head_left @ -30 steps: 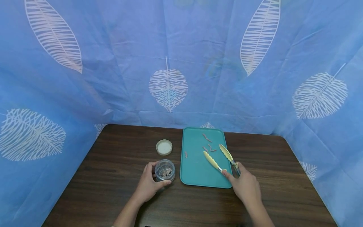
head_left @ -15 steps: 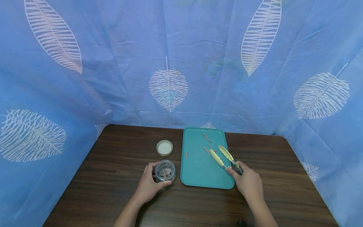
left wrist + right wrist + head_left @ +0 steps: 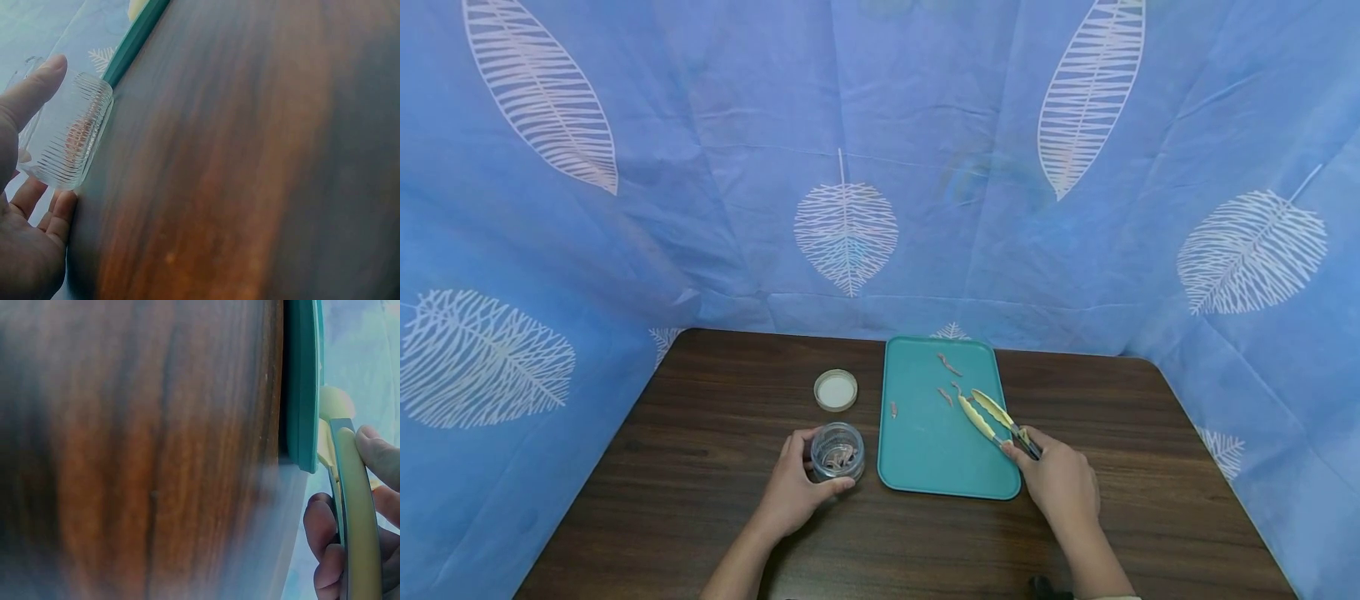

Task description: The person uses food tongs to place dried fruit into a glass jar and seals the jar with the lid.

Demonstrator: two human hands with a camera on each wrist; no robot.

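My left hand (image 3: 797,481) grips a clear ribbed jar (image 3: 837,451) standing on the table, thumb in front and fingers behind. Small pinkish-brown worm-like pieces lie at the jar's bottom; the left wrist view shows them through the wall of the jar (image 3: 75,134). With my right hand (image 3: 1060,483) I hold yellow-tipped tongs (image 3: 977,418) over the teal tray (image 3: 925,458). The tong tips stand a little apart around a curly pink strip (image 3: 957,388), partly hidden by them. In the right wrist view, thumb and fingers wrap the handle of the tongs (image 3: 359,512).
Other pink strips lie on the tray: one near the back (image 3: 949,364), one mid-tray (image 3: 945,396) and a short piece (image 3: 893,409) by the left edge. A round lid (image 3: 835,390) rests behind the jar. Blue leaf-print cloth (image 3: 730,208) hangs behind the dark wooden table (image 3: 700,433).
The right hand has moved slightly right, and the tongs' arms have drawn closer together around the curly strip. The left hand and jar stay in place.
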